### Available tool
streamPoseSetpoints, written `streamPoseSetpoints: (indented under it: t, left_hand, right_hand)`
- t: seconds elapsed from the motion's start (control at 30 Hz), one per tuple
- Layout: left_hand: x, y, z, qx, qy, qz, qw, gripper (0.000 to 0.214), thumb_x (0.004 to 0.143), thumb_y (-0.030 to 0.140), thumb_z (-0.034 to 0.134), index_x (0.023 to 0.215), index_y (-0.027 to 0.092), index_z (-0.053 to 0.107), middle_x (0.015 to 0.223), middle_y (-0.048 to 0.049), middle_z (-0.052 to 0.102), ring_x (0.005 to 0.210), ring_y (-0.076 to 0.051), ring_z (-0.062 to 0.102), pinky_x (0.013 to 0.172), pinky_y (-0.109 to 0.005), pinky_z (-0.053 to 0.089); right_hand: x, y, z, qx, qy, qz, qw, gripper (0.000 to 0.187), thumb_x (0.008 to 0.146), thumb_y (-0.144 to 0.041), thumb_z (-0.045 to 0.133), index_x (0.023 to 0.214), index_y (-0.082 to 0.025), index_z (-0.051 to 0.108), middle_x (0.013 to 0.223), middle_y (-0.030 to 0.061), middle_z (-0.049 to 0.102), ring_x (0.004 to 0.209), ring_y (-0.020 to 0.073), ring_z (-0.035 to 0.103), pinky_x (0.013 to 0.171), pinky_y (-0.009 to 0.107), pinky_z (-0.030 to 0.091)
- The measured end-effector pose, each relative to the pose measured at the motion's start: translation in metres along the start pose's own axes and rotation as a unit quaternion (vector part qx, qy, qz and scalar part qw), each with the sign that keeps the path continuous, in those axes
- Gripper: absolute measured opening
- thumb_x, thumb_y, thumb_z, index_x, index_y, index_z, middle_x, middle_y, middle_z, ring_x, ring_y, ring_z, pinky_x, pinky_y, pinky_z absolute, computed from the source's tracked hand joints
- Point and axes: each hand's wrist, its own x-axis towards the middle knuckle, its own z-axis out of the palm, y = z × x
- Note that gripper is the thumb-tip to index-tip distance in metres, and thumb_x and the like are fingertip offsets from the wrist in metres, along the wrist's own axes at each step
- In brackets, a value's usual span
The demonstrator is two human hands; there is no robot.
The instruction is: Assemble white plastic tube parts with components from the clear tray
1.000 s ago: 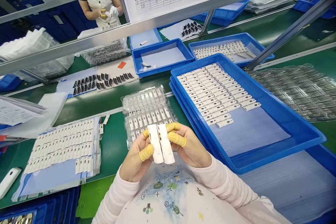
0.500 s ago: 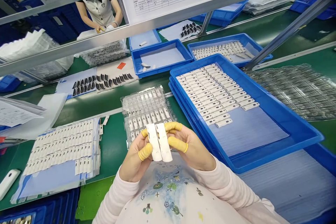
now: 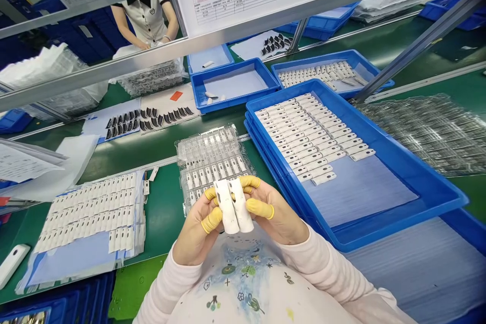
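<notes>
My left hand (image 3: pixel 196 228) and my right hand (image 3: pixel 271 210) are raised above the green belt, with yellow finger cots on several fingers. Each hand pinches one long white slotted plastic piece, the left piece (image 3: pixel 226 207) and the right piece (image 3: pixel 241 205), side by side and touching. Just beyond my fingers lies a clear blister tray (image 3: pixel 214 159) holding rows of white pieces. To my right is a blue tray (image 3: pixel 360 190) with white pieces (image 3: pixel 307 136) in rows. A stack of white pieces on a blue-backed sheet (image 3: pixel 89 212) lies to my left.
A green conveyor belt (image 3: pixel 163 223) runs beneath everything. Black curved parts on paper (image 3: pixel 148 119), smaller blue trays, and stacked clear blister trays (image 3: pixel 429 131) lie around it. An aluminium rail (image 3: pixel 243 25) with a printed sheet crosses overhead. A co-worker (image 3: pixel 146 15) stands opposite.
Both white pieces have tilted slightly as my fingers shifted on them. The co-worker's hands have dropped from chest height to the table.
</notes>
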Motion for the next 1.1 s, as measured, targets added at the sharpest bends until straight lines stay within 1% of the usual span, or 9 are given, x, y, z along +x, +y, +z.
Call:
streamPoseSetpoints:
  t: [0.07, 0.13, 0.27, 0.43, 0.57, 0.77, 0.93, 1.0, 1.1]
  left_hand:
    - [-0.001, 0.001, 0.001, 0.011, 0.001, 0.013, 1.0, 0.039, 0.08, 0.04, 0.079, 0.112, 0.022, 0.069, 0.089, -0.0046, 0.074, 0.08, -0.019, 0.07, 0.075, -0.03, 0.056]
    - [-0.001, 0.002, 0.002, 0.017, 0.006, 0.029, 0.999, 0.038, 0.076, 0.039, 0.083, 0.107, 0.022, 0.07, 0.084, -0.0021, 0.072, 0.075, -0.016, 0.068, 0.071, -0.026, 0.055]
    - [-0.002, 0.004, 0.0, 0.006, 0.025, 0.057, 0.998, 0.032, 0.074, 0.035, 0.085, 0.098, 0.023, 0.07, 0.084, 0.0011, 0.071, 0.069, -0.01, 0.064, 0.066, -0.019, 0.052]
    - [-0.002, 0.002, 0.001, 0.052, 0.041, 0.07, 0.995, 0.03, 0.073, 0.039, 0.085, 0.089, 0.021, 0.068, 0.077, 0.0004, 0.07, 0.065, -0.014, 0.065, 0.062, -0.025, 0.053]
    - [-0.002, -0.002, 0.002, 0.086, 0.046, 0.067, 0.993, 0.027, 0.077, 0.042, 0.082, 0.088, 0.02, 0.07, 0.074, -0.0016, 0.071, 0.061, -0.014, 0.064, 0.059, -0.026, 0.053]
    - [-0.004, -0.002, 0.0, 0.086, 0.052, 0.038, 0.994, 0.027, 0.082, 0.043, 0.077, 0.089, 0.018, 0.073, 0.075, -0.0031, 0.073, 0.058, -0.014, 0.064, 0.056, -0.027, 0.054]
    - [-0.004, 0.001, 0.003, 0.043, 0.063, 0.032, 0.997, 0.026, 0.082, 0.042, 0.077, 0.091, 0.018, 0.074, 0.076, -0.002, 0.074, 0.061, -0.012, 0.066, 0.059, -0.023, 0.054]
    - [-0.004, 0.003, 0.004, 0.02, 0.062, 0.029, 0.997, 0.025, 0.083, 0.042, 0.076, 0.095, 0.019, 0.073, 0.079, -0.0017, 0.074, 0.065, -0.012, 0.067, 0.062, -0.022, 0.054]
    - [-0.003, 0.005, 0.005, 0.004, 0.051, 0.01, 0.999, 0.033, 0.082, 0.043, 0.077, 0.105, 0.019, 0.07, 0.084, -0.0031, 0.076, 0.068, -0.014, 0.07, 0.065, -0.023, 0.056]
  right_hand:
    - [0.0, 0.001, -0.002, 0.018, -0.007, 0.022, 1.0, 0.043, 0.067, -0.03, 0.09, 0.101, -0.02, 0.065, 0.087, 0.0008, 0.07, 0.074, 0.0117, 0.065, 0.065, 0.021, 0.05]
    - [0.001, 0.002, -0.006, 0.033, -0.01, 0.051, 0.998, 0.044, 0.067, -0.027, 0.089, 0.102, -0.02, 0.062, 0.087, 0.0003, 0.07, 0.073, 0.0117, 0.065, 0.065, 0.021, 0.049]
    - [0.003, 0.003, -0.011, 0.06, -0.023, 0.075, 0.995, 0.043, 0.068, -0.026, 0.086, 0.104, -0.018, 0.063, 0.084, 0.0, 0.069, 0.07, 0.0119, 0.064, 0.064, 0.022, 0.048]
    - [0.009, 0.008, -0.015, 0.105, -0.063, 0.057, 0.991, 0.034, 0.068, -0.025, 0.082, 0.095, -0.018, 0.063, 0.072, -0.0035, 0.064, 0.061, 0.011, 0.058, 0.058, 0.021, 0.044]
    - [0.013, 0.014, -0.018, 0.097, -0.074, 0.061, 0.991, 0.033, 0.066, -0.027, 0.081, 0.091, -0.019, 0.061, 0.075, -0.0022, 0.066, 0.064, 0.0135, 0.062, 0.06, 0.024, 0.047]
    - [0.013, 0.013, -0.02, 0.101, -0.08, 0.073, 0.989, 0.037, 0.066, -0.026, 0.083, 0.094, -0.019, 0.06, 0.076, -0.002, 0.067, 0.064, 0.0132, 0.063, 0.061, 0.024, 0.047]
    - [0.012, 0.011, -0.019, 0.102, -0.077, 0.078, 0.989, 0.042, 0.064, -0.026, 0.085, 0.099, -0.019, 0.062, 0.082, -0.0004, 0.071, 0.067, 0.0133, 0.066, 0.062, 0.023, 0.049]
    - [0.012, 0.011, -0.017, 0.098, -0.07, 0.084, 0.989, 0.045, 0.064, -0.027, 0.087, 0.101, -0.019, 0.062, 0.085, 0.0004, 0.072, 0.069, 0.0133, 0.068, 0.064, 0.023, 0.05]
    - [0.013, 0.01, -0.015, 0.097, -0.059, 0.088, 0.99, 0.047, 0.065, -0.028, 0.088, 0.104, -0.019, 0.063, 0.087, 0.0014, 0.073, 0.072, 0.014, 0.069, 0.067, 0.024, 0.053]
